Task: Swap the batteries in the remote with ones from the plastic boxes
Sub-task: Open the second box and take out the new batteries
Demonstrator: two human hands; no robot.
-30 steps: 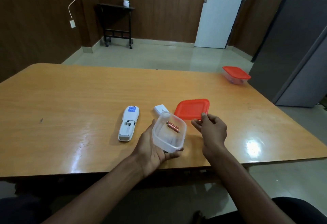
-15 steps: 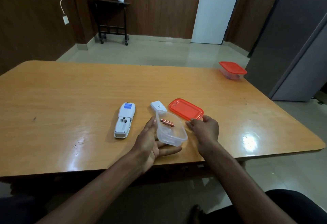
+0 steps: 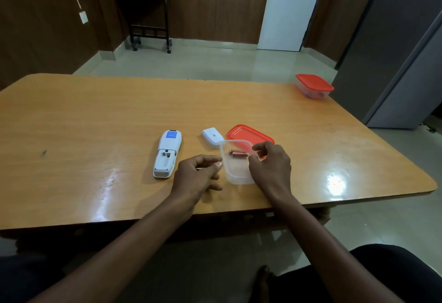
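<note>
Batteries (image 3: 238, 153), 2 copper-coloured ones, are lying side by side in the open clear plastic box (image 3: 236, 171), which is sitting on the wooden table (image 3: 95, 116) near its front edge. The right hand (image 3: 270, 166) is reaching over the box's right rim, its thumb and fingers curling toward the batteries; whether it is already touching them cannot be told. The left hand (image 3: 198, 173) is hovering just left of the box, fingers loosely bent and holding nothing. Behind the box, the orange lid (image 3: 248, 134) is lying flat, and the small white battery cover (image 3: 211, 136) is resting just left of the lid. Further left of the box, the white remote (image 3: 167, 157) is lying face down with its battery bay showing open. Well apart from the box, at the table's far right corner, a second plastic box with an orange lid (image 3: 313, 86) is standing closed.
</note>
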